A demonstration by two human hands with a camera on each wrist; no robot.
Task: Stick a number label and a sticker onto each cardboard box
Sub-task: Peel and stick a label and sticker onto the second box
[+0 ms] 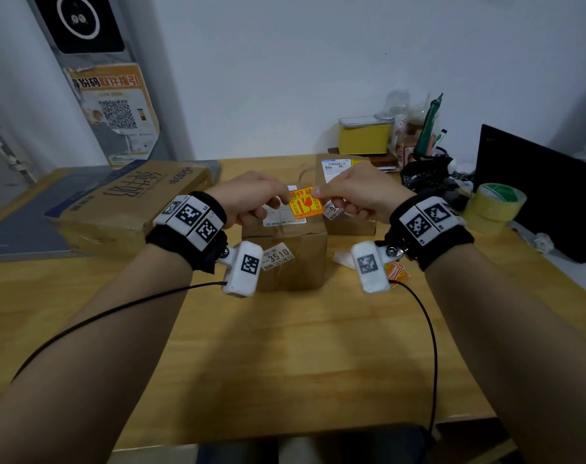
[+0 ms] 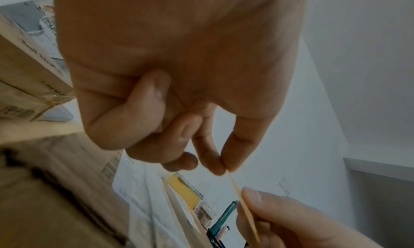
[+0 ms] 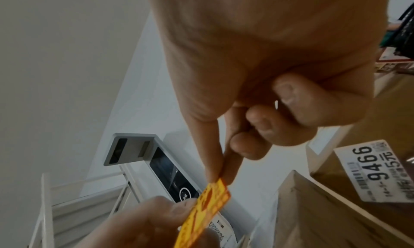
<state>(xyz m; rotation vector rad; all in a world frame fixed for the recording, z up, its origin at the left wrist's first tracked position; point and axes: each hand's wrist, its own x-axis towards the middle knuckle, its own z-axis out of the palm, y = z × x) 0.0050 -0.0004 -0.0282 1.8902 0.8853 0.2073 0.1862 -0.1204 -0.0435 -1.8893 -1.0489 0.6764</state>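
Note:
Both hands hold up an orange-yellow fragile sticker [image 1: 304, 202] over the near cardboard box [image 1: 291, 262]. My left hand [image 1: 286, 196] pinches its left edge between thumb and forefinger, and my right hand [image 1: 316, 192] pinches its top right corner. The left wrist view shows the sticker [image 2: 237, 189] edge-on; the right wrist view shows its printed face [image 3: 208, 209]. A number label 3510 [image 1: 278, 256] is stuck on the near box's front. Behind it stands a second box [image 1: 351, 226] carrying a label 9466 [image 3: 378, 170].
A large flat carton [image 1: 127, 202] lies at the left. At the right are a roll of yellowish tape [image 1: 495, 205] and a black monitor [image 1: 546, 192]. A yellow container [image 1: 365, 137] and a black bag [image 1: 425, 172] stand at the back. Spare orange stickers [image 1: 397, 271] lie beside the box.

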